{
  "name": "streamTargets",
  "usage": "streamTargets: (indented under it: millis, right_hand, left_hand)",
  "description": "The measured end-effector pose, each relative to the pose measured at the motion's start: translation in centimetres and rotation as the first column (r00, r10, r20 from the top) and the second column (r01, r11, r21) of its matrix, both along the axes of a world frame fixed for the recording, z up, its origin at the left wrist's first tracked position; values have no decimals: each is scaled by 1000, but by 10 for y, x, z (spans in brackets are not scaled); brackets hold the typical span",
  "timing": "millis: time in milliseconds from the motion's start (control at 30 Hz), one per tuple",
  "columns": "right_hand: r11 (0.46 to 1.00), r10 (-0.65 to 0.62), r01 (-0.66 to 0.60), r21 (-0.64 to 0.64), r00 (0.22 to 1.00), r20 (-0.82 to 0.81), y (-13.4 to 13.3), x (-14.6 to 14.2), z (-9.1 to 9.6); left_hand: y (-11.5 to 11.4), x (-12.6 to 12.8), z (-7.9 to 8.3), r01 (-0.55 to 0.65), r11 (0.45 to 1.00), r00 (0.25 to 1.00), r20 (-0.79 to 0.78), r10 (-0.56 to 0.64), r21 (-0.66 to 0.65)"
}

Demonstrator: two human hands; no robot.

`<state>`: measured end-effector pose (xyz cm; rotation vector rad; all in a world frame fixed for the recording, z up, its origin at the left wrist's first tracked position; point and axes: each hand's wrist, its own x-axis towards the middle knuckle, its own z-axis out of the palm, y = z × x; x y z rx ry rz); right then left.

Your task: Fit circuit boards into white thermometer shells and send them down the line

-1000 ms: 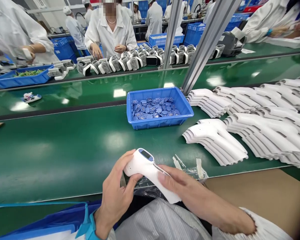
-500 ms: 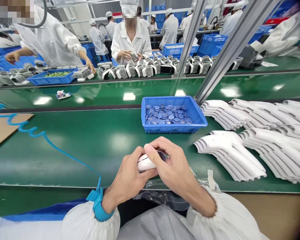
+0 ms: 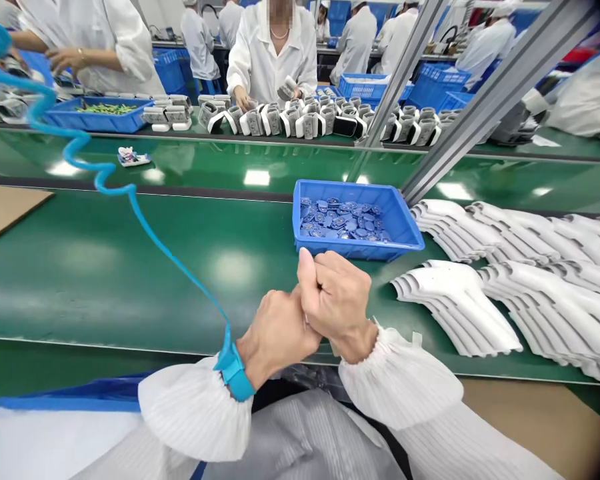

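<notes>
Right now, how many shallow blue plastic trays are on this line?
2. One shallow blue plastic tray of blue parts sits beyond the right hand; the other tray, holding green parts, far left by a co-worker. Deeper blue crates behind excluded; some may be hidden.

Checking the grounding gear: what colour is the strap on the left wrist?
Blue strap, with a matching blue coiled cord; head view.

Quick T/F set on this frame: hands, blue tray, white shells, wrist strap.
1. The left hand and right hand are clenched and pressed together. True.
2. The blue tray is empty. False: it holds small blue parts.
3. The white shells lie in stacks to the right of the hands. True.
4. The wrist strap sits on the right wrist. False: it is on the left wrist.
</notes>
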<state>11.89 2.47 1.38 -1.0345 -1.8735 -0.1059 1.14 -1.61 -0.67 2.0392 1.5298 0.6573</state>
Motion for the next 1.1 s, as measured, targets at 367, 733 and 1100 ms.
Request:
streamTargets:
  millis: [367,733,1100]
  right_hand:
    - [997,77,-77,6,997,-4,11,7,-1]
    - [948,-109,133,-290,989,96,12,1,3]
    - [798,93,144,-584,930,356,130,44,28]
  left_hand:
    - [8,2,2,-21,1000,999,-40,22,20]
    - [4,1,-9,-105,994,984,148,99,35]
    - [-3,-94,30,-229,969,968,-123,217,-96]
